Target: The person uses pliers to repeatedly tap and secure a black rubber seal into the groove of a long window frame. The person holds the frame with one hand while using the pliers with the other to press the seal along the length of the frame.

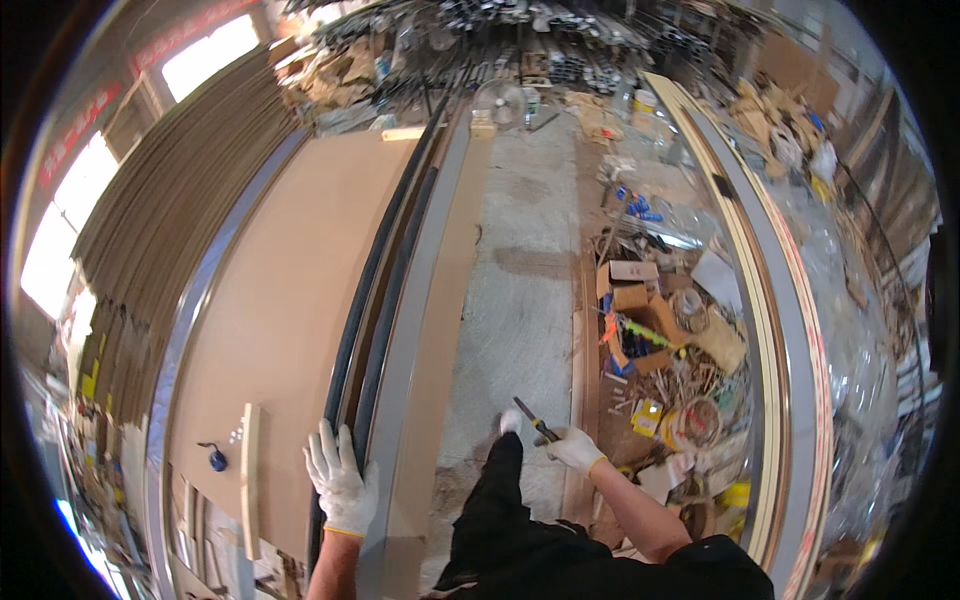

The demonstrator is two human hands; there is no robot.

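We rest our gloved left hand (342,482), fingers spread wide, flat on the dark edge of the long door frame (400,290) standing beside the brown board (300,270). Our gloved right hand (577,450) is closed around a slim dark hand tool (534,421), held above the concrete floor (520,280) near our knee.

Tool (530,418) tip perhaps blurred, hidden in right hand (578,450)

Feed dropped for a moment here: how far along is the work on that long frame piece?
Done: the dark frame strip lies along the brown panel. In hand: left hand rests on the strip's near end; right hand holds a slim tool away from it. Left: the tool hasn't touched the strip.
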